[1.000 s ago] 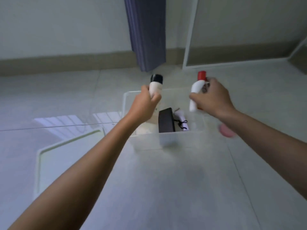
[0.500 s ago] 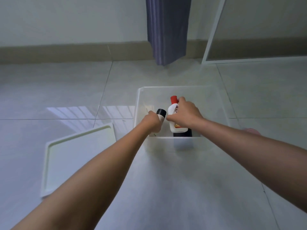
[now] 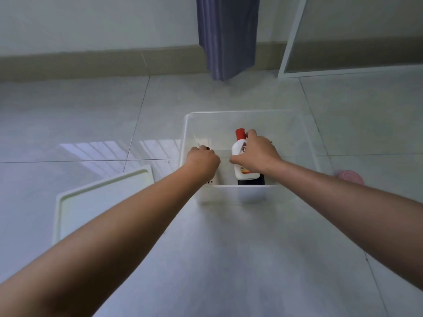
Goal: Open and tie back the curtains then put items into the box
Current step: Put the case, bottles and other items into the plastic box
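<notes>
A clear plastic box (image 3: 306,143) stands on the tiled floor, and both my hands are inside it. My left hand (image 3: 202,160) grips a white bottle with a black cap (image 3: 211,181) low at the box's left side; the hand hides most of that bottle. My right hand (image 3: 256,153) holds a white bottle with a red cap (image 3: 239,147) upright over a black object (image 3: 251,180) at the box's near wall. A dark blue curtain (image 3: 227,35) hangs gathered at the far wall.
The box's white lid (image 3: 96,200) lies flat on the floor to the left. A pink round object (image 3: 350,177) sits on the floor right of the box. A white-framed glass panel (image 3: 295,35) stands at the far right.
Both hands came down from above the box's rim into the box, carrying the two bottles. The black-capped bottle has sunk further and is now mostly hidden.
</notes>
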A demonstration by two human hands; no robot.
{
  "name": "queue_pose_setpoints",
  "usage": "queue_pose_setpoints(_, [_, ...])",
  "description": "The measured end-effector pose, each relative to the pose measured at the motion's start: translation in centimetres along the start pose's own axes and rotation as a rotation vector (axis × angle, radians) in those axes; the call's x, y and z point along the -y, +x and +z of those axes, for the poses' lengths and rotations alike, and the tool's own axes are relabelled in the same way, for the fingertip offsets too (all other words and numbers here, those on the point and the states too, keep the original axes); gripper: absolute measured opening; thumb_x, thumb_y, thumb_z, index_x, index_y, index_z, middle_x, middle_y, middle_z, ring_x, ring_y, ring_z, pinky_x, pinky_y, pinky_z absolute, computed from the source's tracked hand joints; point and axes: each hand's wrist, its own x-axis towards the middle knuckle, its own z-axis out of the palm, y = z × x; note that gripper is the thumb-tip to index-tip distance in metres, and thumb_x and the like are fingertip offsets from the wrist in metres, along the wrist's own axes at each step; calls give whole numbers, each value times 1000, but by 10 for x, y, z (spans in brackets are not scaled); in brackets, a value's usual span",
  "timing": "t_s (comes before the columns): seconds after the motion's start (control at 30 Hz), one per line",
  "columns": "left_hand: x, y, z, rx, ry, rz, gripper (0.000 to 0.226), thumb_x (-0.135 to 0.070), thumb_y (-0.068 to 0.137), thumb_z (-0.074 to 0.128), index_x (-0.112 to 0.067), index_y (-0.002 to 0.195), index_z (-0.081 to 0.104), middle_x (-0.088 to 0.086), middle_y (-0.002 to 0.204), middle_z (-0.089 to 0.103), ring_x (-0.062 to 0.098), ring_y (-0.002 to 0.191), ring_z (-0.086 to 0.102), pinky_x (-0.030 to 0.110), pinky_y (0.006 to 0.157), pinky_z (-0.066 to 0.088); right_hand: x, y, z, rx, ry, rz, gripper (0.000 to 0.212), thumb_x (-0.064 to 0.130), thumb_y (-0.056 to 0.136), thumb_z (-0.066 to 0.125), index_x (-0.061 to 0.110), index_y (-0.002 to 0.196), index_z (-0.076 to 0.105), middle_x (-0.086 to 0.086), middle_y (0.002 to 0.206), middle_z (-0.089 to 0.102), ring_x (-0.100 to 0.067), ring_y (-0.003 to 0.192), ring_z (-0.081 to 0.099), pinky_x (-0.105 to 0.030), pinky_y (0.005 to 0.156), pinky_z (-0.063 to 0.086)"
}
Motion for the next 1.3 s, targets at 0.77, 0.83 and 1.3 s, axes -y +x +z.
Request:
queue_pose_setpoints(0.77, [31, -23, 4, -817, -862, -312, 53, 10, 93, 34, -2, 145, 36, 12, 152, 36, 25, 140, 33, 29, 113, 29, 31, 5, 16, 67, -98, -42, 42, 46, 74, 70, 14, 70, 43, -9, 95, 58, -26, 80, 52, -27, 49, 29])
queue_pose_setpoints(0.83, [30, -23, 5, -792, -836, -315, 55, 12, 90, 35, -2, 143, 38, 11, 153, 34, 24, 141, 33, 28, 111, 29, 32, 7, 20, 67, -171, -61, 42, 47, 73, 70, 14, 74, 44, -7, 94, 58, -26, 82, 53, -27, 55, 34])
queue_pose_setpoints(1.3, [29, -24, 6, -799, -819, -334, 55, 12, 90, 37, -4, 142, 41, 8, 153, 34, 21, 140, 35, 27, 108, 32, 28, 15, 25, 130, -360, -91, 55, 47, 82, 66, 9, 120, 55, -16, 123, 43, -24, 84, 54, -27, 73, 39])
